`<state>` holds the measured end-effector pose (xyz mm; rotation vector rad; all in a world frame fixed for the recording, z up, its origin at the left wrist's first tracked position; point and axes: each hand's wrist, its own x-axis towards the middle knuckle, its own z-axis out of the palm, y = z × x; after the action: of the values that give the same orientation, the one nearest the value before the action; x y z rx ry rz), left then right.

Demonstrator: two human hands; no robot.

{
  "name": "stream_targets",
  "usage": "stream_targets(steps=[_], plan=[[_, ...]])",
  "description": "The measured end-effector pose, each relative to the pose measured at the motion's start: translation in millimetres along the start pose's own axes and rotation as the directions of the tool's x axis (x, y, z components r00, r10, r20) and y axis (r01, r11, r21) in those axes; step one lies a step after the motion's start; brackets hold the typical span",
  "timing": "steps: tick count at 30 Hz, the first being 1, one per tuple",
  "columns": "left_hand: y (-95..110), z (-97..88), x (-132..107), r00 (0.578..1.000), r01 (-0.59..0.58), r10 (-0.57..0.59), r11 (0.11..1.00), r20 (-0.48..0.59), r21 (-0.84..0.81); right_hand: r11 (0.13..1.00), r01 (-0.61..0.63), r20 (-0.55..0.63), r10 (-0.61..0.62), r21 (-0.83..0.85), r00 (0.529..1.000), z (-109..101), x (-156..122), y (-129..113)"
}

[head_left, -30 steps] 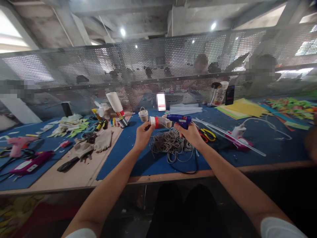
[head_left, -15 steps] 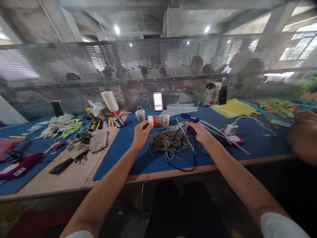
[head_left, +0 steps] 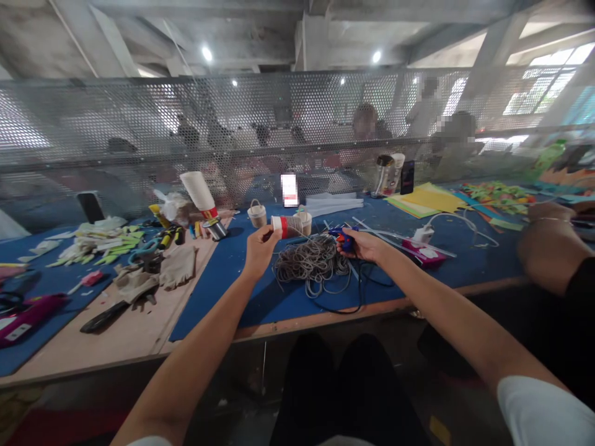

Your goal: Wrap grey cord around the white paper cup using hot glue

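Note:
My left hand (head_left: 259,248) is closed on a small paper cup (head_left: 287,226) with a red band, partly wrapped in grey cord, and holds it sideways above the blue mat. My right hand (head_left: 361,245) is wrapped round a blue hot-glue gun (head_left: 343,235) that rests low on the mat, to the right of the cup. A loose heap of grey cord (head_left: 310,263) lies between and just in front of both hands. The gun's black cable (head_left: 360,291) runs toward the table's front edge.
Clear glue sticks (head_left: 372,228) and a white plug (head_left: 423,234) lie right of the gun. Two small baskets (head_left: 257,215) stand behind the cup. Gloves (head_left: 175,266), tools and a stack of paper cups (head_left: 199,192) lie left. Another person's arm (head_left: 546,248) rests at the right. A mesh screen (head_left: 297,124) backs the table.
My right hand has lowered the glue gun away from the cup, down and to the right onto the mat. The left hand still holds the cup up. The view has swung rightward.

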<state>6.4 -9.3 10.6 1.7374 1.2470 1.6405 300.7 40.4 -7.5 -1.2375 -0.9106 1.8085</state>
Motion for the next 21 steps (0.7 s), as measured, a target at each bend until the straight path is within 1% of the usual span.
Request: stream_targets(steps=[3,6,8,9,10,11,13,14,15,16,17,18,19,20,21], plan=[[-0.4,-0.1,0.1,1.000,0.001,-0.001,1.000,0.002,0.001,0.998,-0.048,-0.015,0.047,-0.051,0.999,-2.7,-1.1,-2.1],[-4.5,-0.6,0.9,1.000,-0.011,0.011,1.000,0.000,0.005,0.991,-0.069,-0.021,0.067,-0.117,0.998,-5.9,-3.1,-3.2],[-7.3,-0.8,1.4,1.000,-0.016,0.016,1.000,-0.003,0.008,0.972,-0.060,-0.029,0.055,-0.226,0.998,-10.0,-5.0,-4.3],[-8.3,-0.8,1.6,1.000,-0.018,0.018,1.000,-0.007,0.011,0.949,-0.047,-0.036,0.038,-0.310,0.999,-12.9,-6.1,-5.3],[-8.9,-0.7,1.8,1.000,-0.020,0.020,1.000,-0.008,0.012,0.904,-0.025,-0.059,0.000,-0.427,0.998,-16.2,-7.4,-6.6],[-9.1,-0.6,1.8,1.000,-0.022,0.022,1.000,-0.009,0.014,0.832,-0.002,-0.087,-0.056,-0.554,0.995,-19.6,-8.8,-8.5],[-8.4,-0.3,1.7,1.000,-0.028,0.028,0.999,-0.005,0.015,0.645,0.018,-0.136,-0.188,-0.764,0.973,-24.5,-12.4,-13.2],[-7.6,0.0,1.4,0.999,-0.033,0.033,0.999,-0.001,0.017,0.562,0.028,-0.142,-0.256,-0.827,0.956,-24.8,-14.4,-15.7],[-6.7,0.4,1.0,0.999,-0.038,0.038,0.999,0.005,0.019,0.496,0.058,-0.124,-0.325,-0.867,0.937,-22.9,-16.6,-17.8],[-5.8,0.8,0.6,0.999,-0.042,0.042,0.999,0.010,0.018,0.465,0.104,-0.091,-0.377,-0.879,0.922,-18.4,-18.8,-19.3],[-4.8,1.2,0.1,0.999,-0.044,0.044,0.999,0.015,0.012,0.386,0.198,-0.009,-0.474,-0.901,0.881,-11.1,-21.0,-19.9],[-3.9,1.6,-0.4,0.999,-0.044,0.044,0.999,0.019,0.003,0.319,0.293,0.068,-0.564,-0.901,0.823,-1.4,-23.0,-19.3],[-3.0,1.8,-0.9,0.999,-0.041,0.042,0.999,0.023,-0.007,0.292,0.377,0.121,-0.629,-0.879,0.768,10.4,-24.7,-17.6],[-2.2,1.9,-1.4,0.999,-0.038,0.038,0.999,0.026,-0.014,0.290,0.461,0.163,-0.674,-0.839,0.721,23.4,-25.9,-15.0],[-1.4,1.9,-1.7,0.999,-0.034,0.035,0.999,0.027,-0.017,0.311,0.534,0.196,-0.694,-0.786,0.693,36.7,-26.6,-11.7]])
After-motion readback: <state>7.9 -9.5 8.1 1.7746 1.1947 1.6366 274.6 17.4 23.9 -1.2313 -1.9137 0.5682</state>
